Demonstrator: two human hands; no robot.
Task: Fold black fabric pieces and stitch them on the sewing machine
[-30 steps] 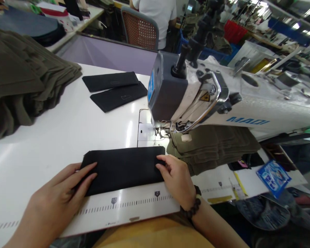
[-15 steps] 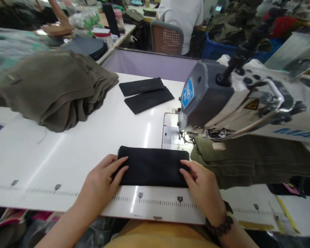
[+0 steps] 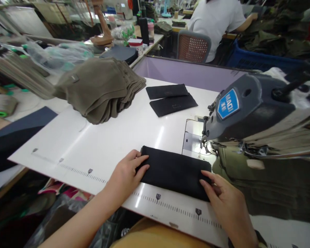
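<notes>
A folded black fabric piece (image 3: pixel 174 172) lies flat near the front edge of the white sewing table (image 3: pixel 113 144). My left hand (image 3: pixel 127 174) pinches its left end between thumb and fingers. At the opposite end my right hand (image 3: pixel 223 196) grips the right edge in the same way. Just beyond the fabric's right end is the sewing machine's needle area (image 3: pixel 204 146), under the grey machine head (image 3: pixel 250 103). Two more black fabric pieces (image 3: pixel 174 103) lie overlapping farther back on the table.
Stacked olive fabric panels (image 3: pixel 100 89) sit at the back left. More olive panels (image 3: pixel 268 186) lie under the machine arm at right. A printed ruler (image 3: pixel 178 208) runs along the front edge. Beyond the purple partition (image 3: pixel 170 70) a person in white (image 3: pixel 214 24) sits by a blue crate (image 3: pixel 258 57).
The camera view has turned left, so everything appears shifted to the right and tilted. Both hands keep hold of the black fabric piece, which stays at about the same spot on the table.
</notes>
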